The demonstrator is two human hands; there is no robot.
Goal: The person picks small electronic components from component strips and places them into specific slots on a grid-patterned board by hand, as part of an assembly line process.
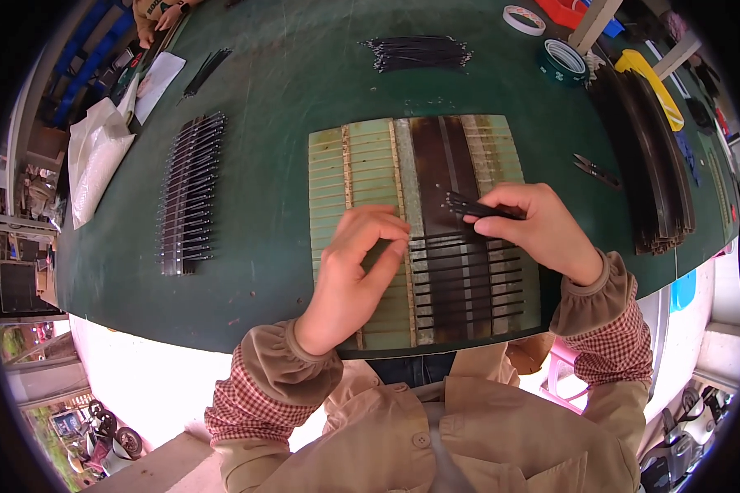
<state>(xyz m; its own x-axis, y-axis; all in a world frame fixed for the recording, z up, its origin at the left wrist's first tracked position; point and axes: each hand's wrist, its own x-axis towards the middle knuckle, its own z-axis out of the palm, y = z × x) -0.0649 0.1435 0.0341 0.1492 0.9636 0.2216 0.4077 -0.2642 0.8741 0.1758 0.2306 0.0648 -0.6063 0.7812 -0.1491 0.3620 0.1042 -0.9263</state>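
A green grooved board [329, 181] lies on the table before me, with a dark brown strip [437, 156] running down it from far to near. Several thin black wires [469, 283] lie crosswise in its near half, spaced in parallel rows. My right hand [538, 222] grips a small bundle of black wires [459, 202], light-tipped at their left ends, above the board. My left hand [352, 271] is over the board's left part. Its thumb and forefinger close together by the left end of the farthest laid wire; whatever is between them is too small to make out.
On the green table [263, 172] are a strip of wires [191, 193] at left, loose wire piles [419, 53] at the back, tape rolls [564, 59], small snips [596, 170] and long dark strips [641, 156] at right. Bubble wrap [99, 156] and another person's hand [168, 18] are far left.
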